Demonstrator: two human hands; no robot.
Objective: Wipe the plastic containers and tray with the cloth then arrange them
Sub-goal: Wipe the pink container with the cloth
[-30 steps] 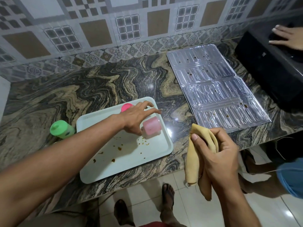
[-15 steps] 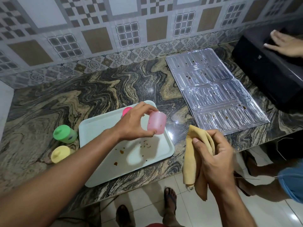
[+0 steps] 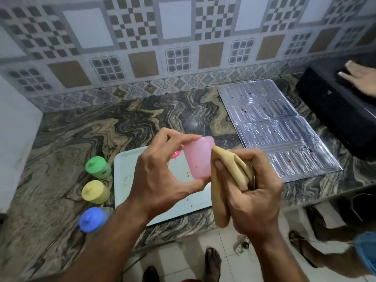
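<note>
Left hand (image 3: 160,176) pinches pink container (image 3: 198,159); right hand (image 3: 254,192) clutches cloth (image 3: 227,169).

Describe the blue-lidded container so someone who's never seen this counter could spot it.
Start at the pale tray on the marbled counter. Left of it stand three lidded containers in a row. The blue-lidded container is nearest the front edge, after green and yellow.

i'm looking at a swirled marble counter (image 3: 85,127). lying on it are a pale tray (image 3: 122,180), a green-lidded container (image 3: 98,167), a yellow one (image 3: 95,192) and a blue one (image 3: 92,219) just left of it, a clear ribbed plastic sheet (image 3: 274,127), and a black box (image 3: 333,117) at right.
</note>
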